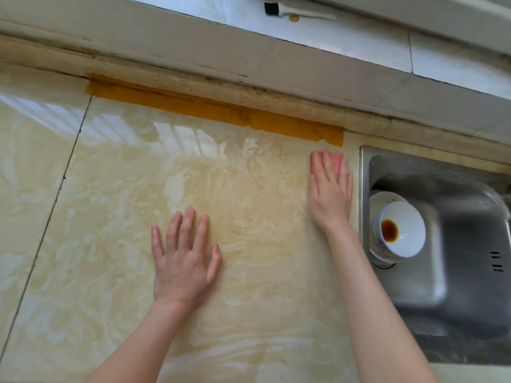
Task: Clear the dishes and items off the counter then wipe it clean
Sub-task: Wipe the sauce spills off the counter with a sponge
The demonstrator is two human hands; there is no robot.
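Note:
The beige marbled counter (116, 217) looks wet and glossy. My right hand (330, 194) lies flat with straight fingers on a pink cloth (338, 161), pressing it to the counter just left of the sink. Only the cloth's far edge shows past my fingertips. My left hand (184, 261) rests flat on the counter, fingers spread, holding nothing. In the steel sink (456, 286) a white bowl (402, 230) with a brown sauce spot sits tilted on other white dishes.
A strip of yellow-orange tape (215, 109) runs along the counter's back edge below a stained ledge. A white brush with a black head (301, 12) lies on the sill at the top. A dark seam crosses the counter at the left.

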